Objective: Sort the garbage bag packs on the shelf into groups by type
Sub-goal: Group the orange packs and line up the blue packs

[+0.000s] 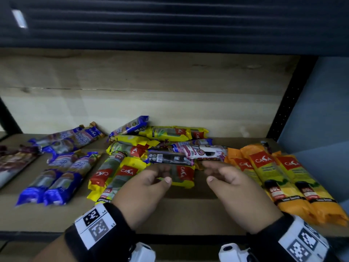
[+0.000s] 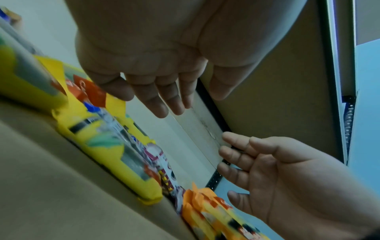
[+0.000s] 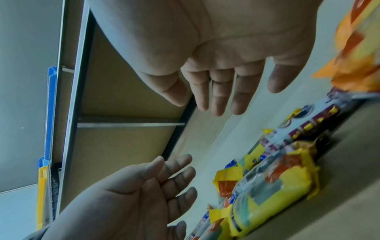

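Note:
Garbage bag packs lie on a brown shelf board [image 1: 188, 214]. Blue packs [image 1: 56, 176] are grouped at the left and orange packs [image 1: 283, 178] at the right. In the middle is a mixed pile: yellow packs [image 1: 120, 173], a dark pack [image 1: 170, 157] and a white-and-purple pack [image 1: 205, 151]. My left hand [image 1: 162, 173] and right hand [image 1: 211, 172] hover side by side just in front of this pile, palms facing each other. Both hold nothing, with relaxed fingers [image 2: 162, 107] [image 3: 220, 105]. The yellow pack [image 2: 115, 155] lies below the left palm.
Maroon packs [image 1: 13, 163] lie at the far left edge. A pale wooden back panel [image 1: 151, 82] closes the shelf behind. A black perforated post [image 1: 289, 99] stands at the right, with a blue wall [image 1: 321, 110] beyond. A dark upper shelf [image 1: 151, 25] hangs overhead.

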